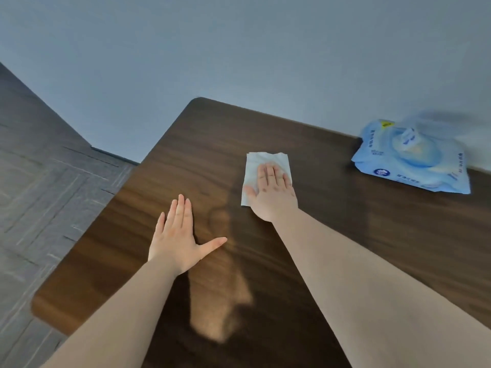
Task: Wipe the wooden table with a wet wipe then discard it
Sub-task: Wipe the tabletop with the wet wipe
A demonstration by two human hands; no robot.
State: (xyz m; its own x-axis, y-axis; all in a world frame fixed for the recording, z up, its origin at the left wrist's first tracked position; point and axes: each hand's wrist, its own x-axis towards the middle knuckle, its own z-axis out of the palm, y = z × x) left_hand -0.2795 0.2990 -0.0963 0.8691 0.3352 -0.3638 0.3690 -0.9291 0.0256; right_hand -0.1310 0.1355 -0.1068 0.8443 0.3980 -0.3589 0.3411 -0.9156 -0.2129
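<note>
A white wet wipe lies spread flat on the dark wooden table, near its middle. My right hand presses flat on the wipe's lower right part, fingers together and pointing away from me. My left hand rests palm down on the bare wood to the left and nearer to me, fingers stretched and thumb spread out, holding nothing.
A light blue wet-wipe pack with its lid flipped up lies at the table's far right, against the grey-blue wall. The table's left edge and rounded corners drop to a grey patterned floor.
</note>
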